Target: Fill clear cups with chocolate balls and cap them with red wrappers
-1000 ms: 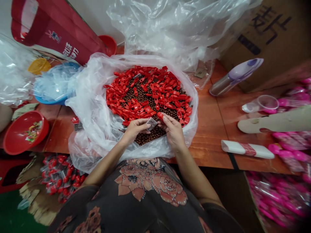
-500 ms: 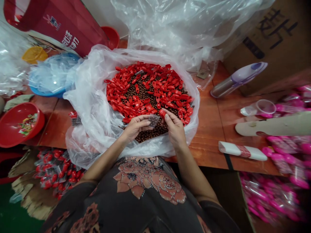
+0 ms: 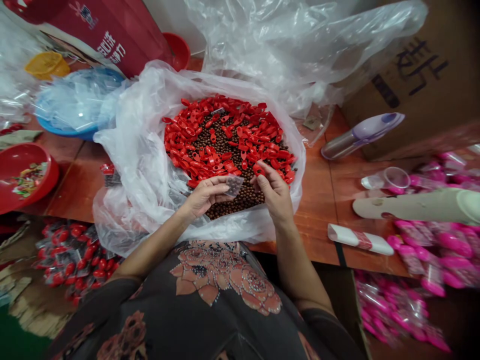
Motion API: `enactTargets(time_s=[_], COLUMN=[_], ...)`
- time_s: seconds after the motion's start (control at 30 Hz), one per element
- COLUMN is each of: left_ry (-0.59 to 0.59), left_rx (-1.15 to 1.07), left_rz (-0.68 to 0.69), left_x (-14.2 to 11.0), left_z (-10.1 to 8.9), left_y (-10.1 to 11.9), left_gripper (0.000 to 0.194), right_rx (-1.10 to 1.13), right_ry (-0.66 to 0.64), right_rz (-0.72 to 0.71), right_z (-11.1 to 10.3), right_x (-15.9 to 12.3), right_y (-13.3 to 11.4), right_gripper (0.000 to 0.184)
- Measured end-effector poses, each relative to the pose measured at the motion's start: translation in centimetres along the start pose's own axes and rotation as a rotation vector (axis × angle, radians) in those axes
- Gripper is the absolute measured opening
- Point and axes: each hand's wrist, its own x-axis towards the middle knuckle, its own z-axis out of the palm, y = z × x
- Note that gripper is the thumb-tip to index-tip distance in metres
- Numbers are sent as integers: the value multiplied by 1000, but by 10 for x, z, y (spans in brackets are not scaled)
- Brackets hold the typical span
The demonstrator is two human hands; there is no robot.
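My left hand (image 3: 206, 196) pinches a small clear plastic bag (image 3: 235, 185) between thumb and fingers, over the near part of the heap. My right hand (image 3: 277, 194) has a small red plastic piece (image 3: 258, 169) at its thumb and fingertips, a little to the right of the bag. Beneath both hands are small round brown balls (image 3: 245, 192). Many more red plastic pieces (image 3: 206, 167), some with a loop end, lie on them in a rough ring. A white plastic liner (image 3: 133, 130) surrounds the heap.
On the left are a blue basin (image 3: 80, 132) of clear bags and a red bowl (image 3: 48, 180) with colourful bits. Filled red packs (image 3: 75, 260) sit lower left. A steel-and-lilac flask (image 3: 348, 140), a cardboard box (image 3: 423, 110), a clear cup (image 3: 396, 180) and pink packs (image 3: 412, 310) stand right.
My right hand has moved slightly right, away from the clear bag, with the red piece at its fingertips. My left hand has hardly moved. The whole view has turned a little.
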Motion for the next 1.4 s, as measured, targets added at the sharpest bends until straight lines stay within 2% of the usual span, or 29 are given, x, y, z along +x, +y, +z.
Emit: enactTargets(time_s=[0.17, 0.3, 0.5, 0.8, 0.93, 1.13, 1.23, 1.4], left_ry=[18, 15, -4, 19, -24, -21, -31, 32], left_rx=[130, 117, 164, 360, 425, 508, 504, 486], left_rz=[106, 96, 144, 185, 218, 229, 220, 253], left_x=[1, 7, 11, 4, 3, 2, 2, 3], left_z=[-1, 0, -1, -4, -3, -1, -2, -2], left_y=[-5, -5, -8, -4, -2, 0, -1, -6], left_gripper=[40, 40, 40, 50, 49, 45, 44, 42], right_rx=[41, -60, -419, -655, -637, -590, -627, -809], right_ry=[-37, -70, -174, -291, -294, -292, -287, -301], right_rz=[-26, -5, -237, -381, -397, -382, -422, -542], right_z=[6, 8, 1, -4, -5, -9, -9, -9], right_x=[5, 6, 7, 5, 4, 4, 4, 1], right_y=[-4, -4, -14, -14, -11, -6, -5, -8], right_gripper=[25, 28, 26, 36, 35, 34, 34, 34])
